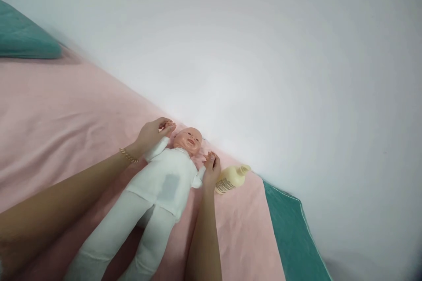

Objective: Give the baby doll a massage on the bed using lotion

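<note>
- A bald, plastic-headed baby doll [161, 178] in white cloth lies face up between both hands' fingers, its legs stretching back toward the wearer.
- The left hand [150, 137] has its fingers curled round one small doll hand.
- The right hand [211, 173] grips the other, thumb and fingers closed on it.
- Just right of those fingers: a pale-yellow plastic bottle [232, 177].
- Beneath them, a pink cloth sheet [244, 224]; beyond the fingertips, a plain white wall [263, 61].
</note>
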Demonstrator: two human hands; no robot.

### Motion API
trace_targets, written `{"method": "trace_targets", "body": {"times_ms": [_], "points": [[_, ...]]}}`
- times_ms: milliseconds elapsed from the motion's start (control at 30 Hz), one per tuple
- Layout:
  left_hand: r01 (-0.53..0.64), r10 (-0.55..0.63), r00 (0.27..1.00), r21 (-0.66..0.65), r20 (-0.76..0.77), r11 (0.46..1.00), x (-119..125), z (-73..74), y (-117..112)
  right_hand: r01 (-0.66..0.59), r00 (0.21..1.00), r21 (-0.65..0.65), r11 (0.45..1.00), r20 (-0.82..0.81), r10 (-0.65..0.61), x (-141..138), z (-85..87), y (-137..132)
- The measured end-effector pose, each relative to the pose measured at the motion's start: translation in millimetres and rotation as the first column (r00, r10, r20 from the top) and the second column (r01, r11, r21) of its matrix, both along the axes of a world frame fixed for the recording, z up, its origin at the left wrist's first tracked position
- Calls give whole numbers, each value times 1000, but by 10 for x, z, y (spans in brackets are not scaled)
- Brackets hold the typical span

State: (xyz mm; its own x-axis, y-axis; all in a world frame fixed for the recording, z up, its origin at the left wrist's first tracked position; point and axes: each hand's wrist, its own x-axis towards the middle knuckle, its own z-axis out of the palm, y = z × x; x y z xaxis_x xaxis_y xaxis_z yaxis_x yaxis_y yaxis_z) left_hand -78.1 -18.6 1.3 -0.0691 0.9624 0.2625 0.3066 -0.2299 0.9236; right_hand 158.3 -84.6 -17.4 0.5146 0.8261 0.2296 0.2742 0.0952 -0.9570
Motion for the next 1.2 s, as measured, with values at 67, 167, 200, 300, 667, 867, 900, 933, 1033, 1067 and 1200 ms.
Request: {"method": "trace_targets", "body": {"times_ms": [67, 167, 200, 300, 667, 867, 900, 933, 1033, 1067, 1200], "points": [[20, -18, 999, 49, -41, 999, -43, 87, -116, -15, 999, 47, 999, 38, 13, -81, 43, -106], [19, -8, 994, 105, -106, 994, -162, 176, -283, -14, 998, 105, 994, 69, 6, -187, 86, -325], [8, 7, 993, 124, -118, 992, -216, 194, -342, -4, 998, 108, 994, 67, -3, -218, 102, -420], [-45, 64, 990, 150, -123, 988, -399, 221, -552, 9, 996, 65, 998, 86, -15, -306, 159, -758], [-142, 79, 862, -89, -500, 986, -1069, -21, -1370, 36, 944, -278, 960, 325, 59, -555, -234, -1837], [28, -114, 745, -141, -657, 990, -985, -172, -1597, 52, 887, -190, 980, 461, 43, -602, -488, -2000], [43, -115, 719, -121, -685, 992, -951, -188, -1631, 58, 889, -184, 981, 457, 33, -620, -492, -2006], [48, -107, 695, -103, -711, 994, -924, -203, -1657, 68, 895, -184, 981, 445, 22, -637, -488, -2011], [48, -82, 659, -66, -748, 997, -911, -229, -1679, 92, 928, -227, 970, 374, 0, -663, -429, -2025], [44, -64, 664, -47, -745, 998, -927, -225, -1665, 88, 941, -253, 963, 340, 4, -660, -395, -2027], [-44, 80, 715, 69, -694, 997, -1011, -111, -1510, 66, 989, -321, 945, 148, -19, -611, -170, -1968]]}}
